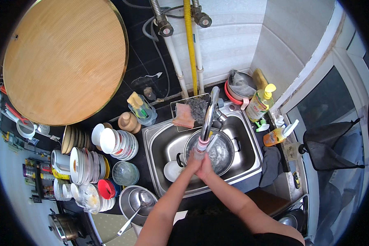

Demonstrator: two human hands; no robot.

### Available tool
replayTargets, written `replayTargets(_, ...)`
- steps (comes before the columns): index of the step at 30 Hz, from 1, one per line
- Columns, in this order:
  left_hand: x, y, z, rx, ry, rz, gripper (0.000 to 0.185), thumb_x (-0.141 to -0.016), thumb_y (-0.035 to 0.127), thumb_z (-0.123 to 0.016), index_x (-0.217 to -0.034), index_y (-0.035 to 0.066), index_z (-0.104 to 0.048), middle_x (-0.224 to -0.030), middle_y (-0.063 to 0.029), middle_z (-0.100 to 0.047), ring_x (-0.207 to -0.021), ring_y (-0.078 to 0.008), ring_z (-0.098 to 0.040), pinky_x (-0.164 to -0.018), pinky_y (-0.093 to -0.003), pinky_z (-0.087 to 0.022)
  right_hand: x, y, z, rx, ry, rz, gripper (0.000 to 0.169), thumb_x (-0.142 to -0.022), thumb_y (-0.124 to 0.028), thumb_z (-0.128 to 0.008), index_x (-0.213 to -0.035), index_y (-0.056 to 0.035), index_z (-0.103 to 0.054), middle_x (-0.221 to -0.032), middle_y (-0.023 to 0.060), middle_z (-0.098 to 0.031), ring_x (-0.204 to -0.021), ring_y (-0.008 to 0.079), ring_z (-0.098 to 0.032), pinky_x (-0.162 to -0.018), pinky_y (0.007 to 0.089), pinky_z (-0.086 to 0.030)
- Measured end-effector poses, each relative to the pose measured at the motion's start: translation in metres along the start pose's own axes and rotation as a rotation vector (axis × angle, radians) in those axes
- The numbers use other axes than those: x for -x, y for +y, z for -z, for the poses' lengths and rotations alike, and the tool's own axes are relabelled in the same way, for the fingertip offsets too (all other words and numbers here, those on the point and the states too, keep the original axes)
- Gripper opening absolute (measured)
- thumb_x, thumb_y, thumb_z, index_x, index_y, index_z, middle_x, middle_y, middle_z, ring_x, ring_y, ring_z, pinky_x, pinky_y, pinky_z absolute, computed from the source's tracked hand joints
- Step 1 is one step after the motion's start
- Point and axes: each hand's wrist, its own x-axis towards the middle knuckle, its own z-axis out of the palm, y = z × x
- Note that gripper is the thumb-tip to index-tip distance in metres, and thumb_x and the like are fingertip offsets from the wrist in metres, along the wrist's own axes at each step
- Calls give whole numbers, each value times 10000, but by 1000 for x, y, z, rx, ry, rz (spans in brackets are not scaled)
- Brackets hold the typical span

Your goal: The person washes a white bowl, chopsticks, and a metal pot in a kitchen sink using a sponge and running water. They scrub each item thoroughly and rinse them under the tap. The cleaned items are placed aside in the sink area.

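Note:
A chrome faucet (209, 115) with a pink-ringed nozzle rises over a stainless steel sink (175, 144). Both my hands are together right under the nozzle, my left hand (194, 161) and my right hand (206, 167), with their fingers partly hidden by it. Whether they hold anything cannot be told. Beneath and beyond them a round metal pot (223, 153) with black side handles stands in the basin with water in it. A white bowl (172, 171) lies to the left of the pot.
Stacked plates (80, 166), bowls (123, 144) and a steel pot with a ladle (132, 200) crowd the left counter. A wire rack (180, 107) holds a pink cloth and dark scouring mesh behind the sink. A yellow-topped soap bottle (258, 106), an orange spray bottle (273, 137) and a grey cloth (269, 163) are at right.

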Motion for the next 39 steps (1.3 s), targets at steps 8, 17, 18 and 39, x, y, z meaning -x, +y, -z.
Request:
replayTargets(8, 35, 56, 9, 207, -101, 52, 440, -851, 305, -335, -1147, 2, -454, -1207, -269, -409, -1126, -398, -381, -965, -377, -288, -26, -14, 30, -33, 200, 160, 270, -814, -356, -549, -853, -95, -493, -802, 44, -553, -747, 197, -538, -735, 368, -452)
replayTargets(17, 59, 50, 63, 590, 314, 186, 361, -904, 273, -374, -968, -34, -553, -973, -120, -566, -964, -244, -510, -862, -347, -371, -21, -46, 19, -185, 227, 435, 285, -840, -303, -539, -663, -110, -426, -591, 3, -437, -567, 129, -448, -606, 260, -441)
replayTargets(18, 54, 39, 58, 748, 244, 319, 401, -912, 326, -361, -1021, -24, -524, -1008, -114, -541, -935, -243, -514, -860, -365, -393, -17, -44, 11, -179, 240, 411, 280, -837, -293, -547, -663, -110, -426, -595, 2, -440, -572, 130, -450, -607, 258, -441)
replayTargets(39, 53, 59, 138, 917, -637, 550, 460, -857, 351, -474, -1069, -58, -482, -950, -202, -589, -799, -312, -617, -671, -366, -526, -24, -11, 3, 110, 38, 17, 340, -830, -391, -515, -658, -107, -439, -603, 35, -480, -661, 241, -528, -696, 368, -454)
